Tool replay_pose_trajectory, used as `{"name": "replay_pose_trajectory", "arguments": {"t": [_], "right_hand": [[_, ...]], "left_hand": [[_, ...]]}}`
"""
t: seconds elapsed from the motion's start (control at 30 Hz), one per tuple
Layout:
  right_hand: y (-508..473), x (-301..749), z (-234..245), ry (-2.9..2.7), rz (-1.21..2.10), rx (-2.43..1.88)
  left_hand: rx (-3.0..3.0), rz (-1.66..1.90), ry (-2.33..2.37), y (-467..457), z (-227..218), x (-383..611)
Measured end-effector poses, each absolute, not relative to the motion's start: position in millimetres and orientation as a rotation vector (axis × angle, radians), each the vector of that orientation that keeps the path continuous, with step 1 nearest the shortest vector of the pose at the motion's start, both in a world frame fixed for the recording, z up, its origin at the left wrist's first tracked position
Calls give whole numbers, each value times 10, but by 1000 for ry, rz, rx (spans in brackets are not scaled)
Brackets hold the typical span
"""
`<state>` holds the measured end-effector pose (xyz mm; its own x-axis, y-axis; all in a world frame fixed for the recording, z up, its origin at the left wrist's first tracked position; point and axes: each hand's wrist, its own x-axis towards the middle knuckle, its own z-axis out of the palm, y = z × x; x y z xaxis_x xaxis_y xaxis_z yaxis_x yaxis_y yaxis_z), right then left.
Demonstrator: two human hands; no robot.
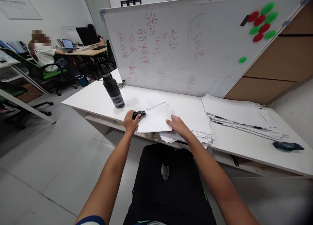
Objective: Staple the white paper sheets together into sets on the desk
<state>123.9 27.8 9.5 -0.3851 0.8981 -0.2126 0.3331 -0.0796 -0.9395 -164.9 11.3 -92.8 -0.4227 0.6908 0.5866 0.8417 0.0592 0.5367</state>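
Note:
My left hand point(131, 121) is closed around a black stapler point(139, 114), whose front end lies at the left edge of some white paper sheets point(156, 119). On the other side of those sheets, my right hand point(178, 124) pinches their right edge between thumb and fingers. Beneath and to the right is a loose stack of paper point(195, 122) that reaches over the desk's front edge. How many sheets my right hand holds cannot be made out.
A dark water bottle point(113, 91) stands upright on the white desk point(85, 96), left of the stapler. A larger paper pile point(234, 110) and a dark object point(288, 146) lie to the right. Behind leans a whiteboard point(181, 48) with magnets. Two people sit at back left.

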Motion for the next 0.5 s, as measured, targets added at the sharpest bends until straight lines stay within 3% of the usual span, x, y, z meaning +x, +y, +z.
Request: {"name": "replay_pose_trajectory", "arguments": {"t": [0.5], "right_hand": [[286, 1221, -105, -1766, 1440, -1330]], "left_hand": [[-1622, -1343, -2163, 100, -865, -1670]]}}
